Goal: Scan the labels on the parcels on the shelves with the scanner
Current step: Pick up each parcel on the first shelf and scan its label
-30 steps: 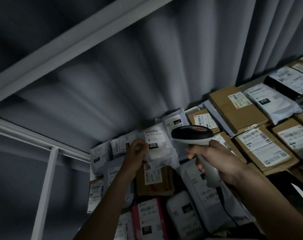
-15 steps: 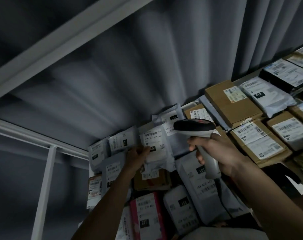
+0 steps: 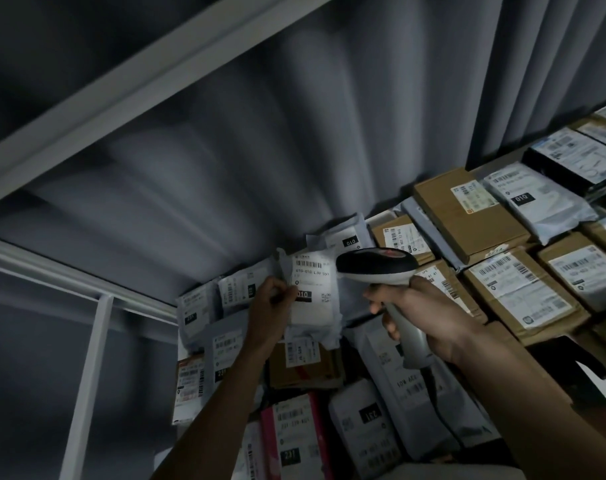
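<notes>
1. I see my left hand (image 3: 272, 308) pinching the left edge of a white mailer parcel (image 3: 312, 299), thumb in front and fingers curled behind it, holding it up with its label (image 3: 312, 284) facing me.
2. The label shows a barcode near its top and a black tag reading 010 lower down.
3. My right hand (image 3: 422, 317) is wrapped around the grey handle of the scanner (image 3: 377, 268), fingers curled tight.
4. The scanner's dark head sits just beside the parcel at its 3 o'clock, nose pointing toward the label.
5. Behind both hands, the shelf (image 3: 495, 164) carries many parcels packed close together.
6. At 2 o'clock from the scanner lie brown cardboard boxes (image 3: 467, 216) with white labels.
7. At 6 o'clock from the held parcel sit grey and white mailers and 1 pink parcel (image 3: 294, 434).
8. A white metal frame (image 3: 87, 368) rises at 9 o'clock, and a grey curtain (image 3: 294, 133) hangs across 12 o'clock.
</notes>
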